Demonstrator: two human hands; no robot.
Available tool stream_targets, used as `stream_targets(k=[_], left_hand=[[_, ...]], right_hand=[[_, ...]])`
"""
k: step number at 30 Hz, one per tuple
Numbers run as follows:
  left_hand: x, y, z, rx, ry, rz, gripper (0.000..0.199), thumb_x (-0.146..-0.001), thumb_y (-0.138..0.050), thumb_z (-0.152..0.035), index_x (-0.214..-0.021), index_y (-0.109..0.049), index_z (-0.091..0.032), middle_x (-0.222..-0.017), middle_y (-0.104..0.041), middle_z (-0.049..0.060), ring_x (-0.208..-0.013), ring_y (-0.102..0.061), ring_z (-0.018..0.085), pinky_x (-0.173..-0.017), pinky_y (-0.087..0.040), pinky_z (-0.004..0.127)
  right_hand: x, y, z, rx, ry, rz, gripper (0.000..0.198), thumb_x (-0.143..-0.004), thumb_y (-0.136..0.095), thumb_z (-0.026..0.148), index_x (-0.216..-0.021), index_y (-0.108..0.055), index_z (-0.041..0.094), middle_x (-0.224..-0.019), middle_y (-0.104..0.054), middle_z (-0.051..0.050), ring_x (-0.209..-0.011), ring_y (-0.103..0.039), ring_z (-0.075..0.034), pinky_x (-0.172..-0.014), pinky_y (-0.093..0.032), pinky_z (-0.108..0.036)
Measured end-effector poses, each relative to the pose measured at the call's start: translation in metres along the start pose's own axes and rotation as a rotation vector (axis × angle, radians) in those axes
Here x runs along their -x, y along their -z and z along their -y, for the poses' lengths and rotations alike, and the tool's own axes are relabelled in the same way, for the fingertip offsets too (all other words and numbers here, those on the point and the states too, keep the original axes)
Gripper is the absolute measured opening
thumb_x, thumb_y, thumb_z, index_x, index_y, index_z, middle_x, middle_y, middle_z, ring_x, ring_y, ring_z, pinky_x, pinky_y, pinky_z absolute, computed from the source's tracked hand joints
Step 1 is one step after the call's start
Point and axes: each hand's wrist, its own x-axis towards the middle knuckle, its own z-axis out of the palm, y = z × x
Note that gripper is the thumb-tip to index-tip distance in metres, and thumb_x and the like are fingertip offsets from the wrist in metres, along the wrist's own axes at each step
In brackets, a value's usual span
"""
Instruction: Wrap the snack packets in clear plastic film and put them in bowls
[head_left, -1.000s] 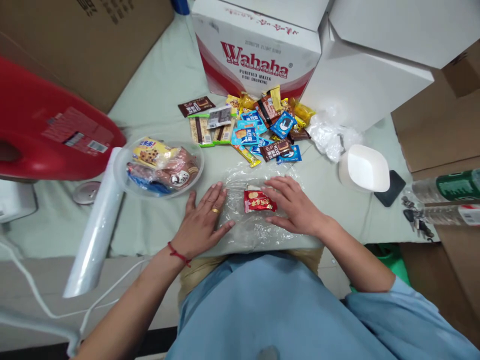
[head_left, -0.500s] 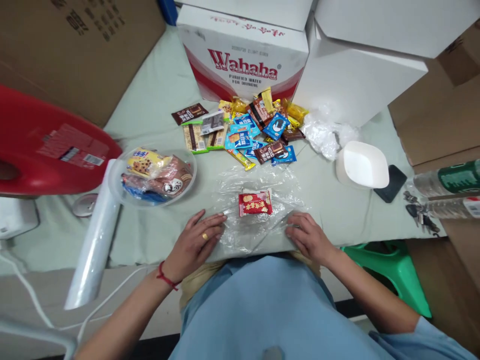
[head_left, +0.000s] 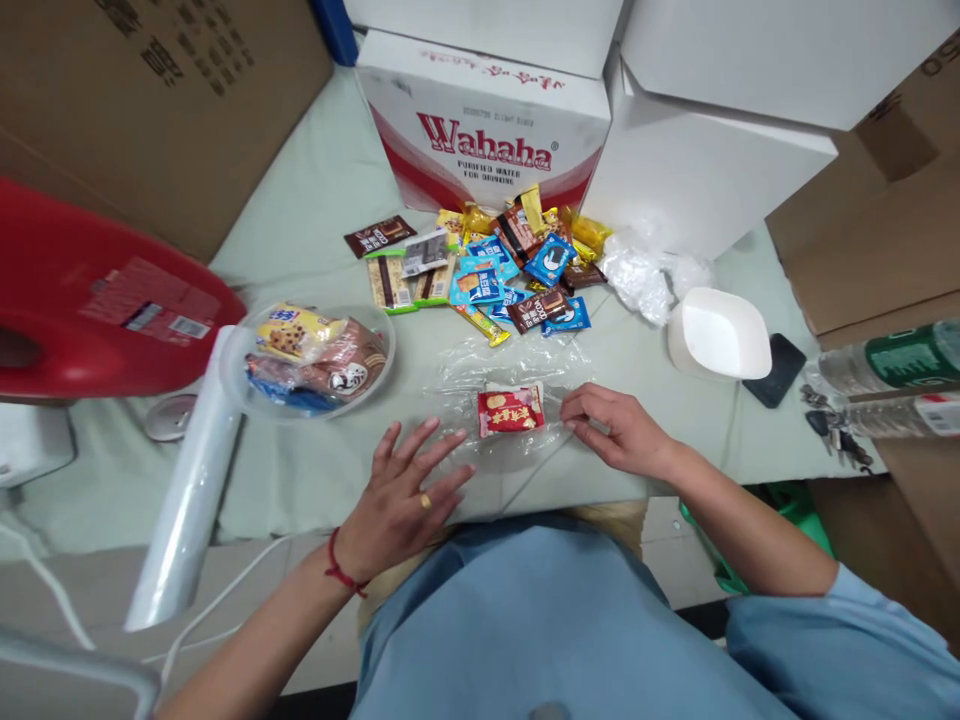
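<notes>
A red-wrapped snack packet (head_left: 511,411) lies at the table's front middle on a crumpled sheet of clear plastic wrap (head_left: 469,362). Just right of the packet, my right hand (head_left: 619,428) has its thumb and fingertips closed on the wrap's right side. My left hand (head_left: 411,490) is open, palm down and fingers spread, at the near left of the packet. Its fingertips come close to the wrap; whether they touch it I cannot tell. Behind the wrap is a heap of small snack packets (head_left: 480,285) in several colours.
On the left stand a clear oval bowl (head_left: 391,368) of wrapped packets, a roll of plastic film (head_left: 184,490) and a red container (head_left: 97,300). To the right are a white bowl (head_left: 720,335), crumpled plastic (head_left: 637,275), keys (head_left: 836,425) and bottles (head_left: 911,358). A Wahaha carton (head_left: 487,130) stands behind.
My left hand has lifted its fingers off the wrap's left side and spread them. My right hand has moved inward to pinch the wrap, whose near part now looks drawn up toward the packet.
</notes>
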Motion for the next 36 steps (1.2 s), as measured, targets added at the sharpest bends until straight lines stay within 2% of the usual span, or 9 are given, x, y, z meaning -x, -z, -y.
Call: stream_targets(k=[3, 7, 11, 17, 21, 24, 28, 33, 36], left_hand=[[-0.005, -0.007, 0.006, 0.081, 0.146, -0.047, 0.017, -0.099, -0.059, -0.021, -0.101, -0.073, -0.031, -0.123, -0.080, 0.002, -0.151, -0.050, 0.025, -0.133, -0.021, 0.060], [-0.030, -0.010, 0.017, 0.299, 0.498, -0.128, 0.026, -0.104, -0.049, -0.037, -0.089, -0.067, -0.025, -0.101, -0.082, 0.003, -0.115, -0.074, 0.021, -0.128, -0.035, 0.052], [-0.054, -0.018, 0.024, 0.301, 0.693, -0.195, 0.036, -0.099, -0.050, -0.053, -0.085, -0.066, -0.023, -0.084, -0.077, 0.004, -0.084, -0.071, 0.020, -0.094, -0.056, 0.036], [-0.074, -0.034, 0.032, 0.286, 0.796, -0.187, 0.039, -0.092, -0.055, -0.054, -0.084, -0.073, -0.020, -0.064, -0.066, 0.001, -0.063, -0.060, 0.018, -0.066, -0.044, 0.030], [-0.080, -0.038, 0.037, 0.299, 0.818, -0.178, 0.040, -0.090, -0.058, -0.056, -0.085, -0.075, -0.020, -0.058, -0.060, -0.001, -0.058, -0.056, 0.017, -0.061, -0.039, 0.029], [-0.082, -0.036, 0.045, 0.303, 0.832, -0.164, 0.040, -0.088, -0.060, -0.057, -0.085, -0.075, -0.020, -0.055, -0.057, -0.002, -0.056, -0.054, 0.016, -0.060, -0.038, 0.029], [-0.079, -0.029, 0.051, 0.253, 0.865, -0.196, 0.041, -0.090, -0.060, -0.057, -0.096, -0.076, -0.019, -0.064, -0.063, 0.000, -0.061, -0.057, 0.018, -0.063, -0.043, 0.030], [-0.059, -0.026, -0.005, -0.081, 0.658, -0.473, 0.038, -0.102, -0.052, -0.040, -0.127, -0.068, -0.018, -0.115, -0.071, 0.014, -0.110, -0.065, 0.028, -0.099, -0.050, 0.044], [-0.051, -0.028, -0.051, -0.272, 0.330, -0.608, 0.033, -0.095, -0.063, -0.022, -0.127, -0.067, -0.026, -0.106, -0.072, 0.010, -0.104, -0.065, 0.027, -0.098, -0.046, 0.046]], right_hand=[[-0.002, 0.004, 0.001, -0.004, -0.044, -0.006, 0.015, -0.105, -0.054, 0.026, -0.101, -0.068, 0.022, -0.092, -0.072, -0.005, -0.083, -0.067, -0.017, -0.076, -0.054, -0.028], [-0.008, 0.010, -0.006, -0.039, -0.159, 0.020, 0.018, -0.103, -0.058, 0.031, -0.097, -0.071, 0.021, -0.089, -0.075, -0.003, -0.077, -0.067, -0.015, -0.073, -0.052, -0.026], [-0.011, 0.009, -0.024, -0.144, -0.292, 0.065, 0.024, -0.101, -0.060, 0.039, -0.095, -0.072, 0.018, -0.080, -0.072, 0.000, -0.071, -0.062, -0.014, -0.068, -0.047, -0.024], [-0.018, 0.016, -0.038, 0.140, -0.412, 0.099, 0.020, -0.097, -0.056, 0.025, -0.097, -0.074, 0.017, -0.090, -0.074, -0.005, -0.078, -0.064, -0.019, -0.073, -0.049, -0.029], [-0.037, 0.015, -0.006, 0.455, -0.223, -0.093, 0.025, -0.103, -0.052, 0.025, -0.110, -0.075, 0.020, -0.107, -0.072, -0.012, -0.101, -0.067, -0.025, -0.086, -0.053, -0.034], [-0.056, -0.006, 0.014, 0.329, -0.005, 0.089, 0.028, -0.107, -0.052, 0.026, -0.122, -0.075, 0.026, -0.117, -0.073, -0.008, -0.102, -0.069, -0.020, -0.087, -0.053, -0.028], [-0.076, -0.032, 0.005, 0.209, 0.010, 0.285, 0.026, -0.106, -0.056, 0.027, -0.122, -0.077, 0.026, -0.127, -0.073, -0.006, -0.103, -0.071, -0.018, -0.087, -0.054, -0.027], [-0.084, -0.033, -0.019, 0.056, 0.045, 0.261, 0.032, -0.105, -0.052, 0.016, -0.125, -0.076, 0.018, -0.121, -0.076, -0.009, -0.107, -0.073, -0.019, -0.097, -0.055, -0.030], [-0.086, -0.033, -0.023, 0.028, 0.022, 0.248, 0.031, -0.102, -0.055, 0.012, -0.121, -0.078, 0.020, -0.117, -0.079, -0.007, -0.104, -0.074, -0.019, -0.095, -0.055, -0.030]])
